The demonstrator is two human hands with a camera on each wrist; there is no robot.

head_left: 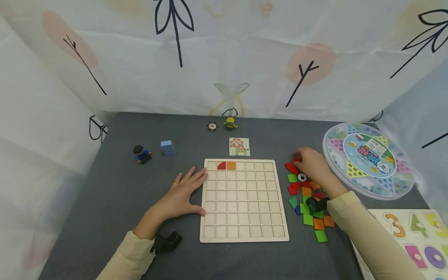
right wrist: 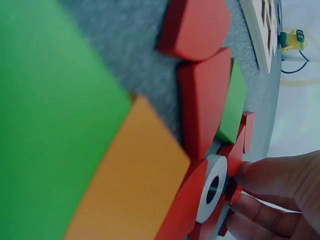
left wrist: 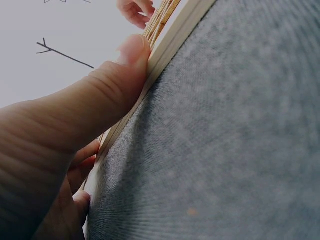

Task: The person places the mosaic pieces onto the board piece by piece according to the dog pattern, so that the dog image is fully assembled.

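A wooden grid board point(head_left: 244, 239) lies on the dark table, with a red quarter-round tile point(head_left: 221, 166) and an orange square tile point(head_left: 231, 165) in its top row. My left hand point(head_left: 183, 194) rests against the board's left edge, fingers spread; the left wrist view shows the thumb point(left wrist: 112, 82) pressing on the rim. To the right of the board, my right hand point(head_left: 313, 163) reaches into a heap of colored tiles point(head_left: 308, 219). Its thumb and fingers pinch a red tile point(right wrist: 233, 192), partly hidden, beside a white ring-shaped piece point(right wrist: 211, 189).
Behind the board lies a small pattern card point(head_left: 239, 147), with a yellow figurine point(head_left: 230, 123) and a round token point(head_left: 212, 126) farther back. A blue block point(head_left: 167, 148) and toy figure point(head_left: 142, 154) stand left. A round game box point(head_left: 369, 159) and number puzzle board point(head_left: 402, 245) occupy the right.
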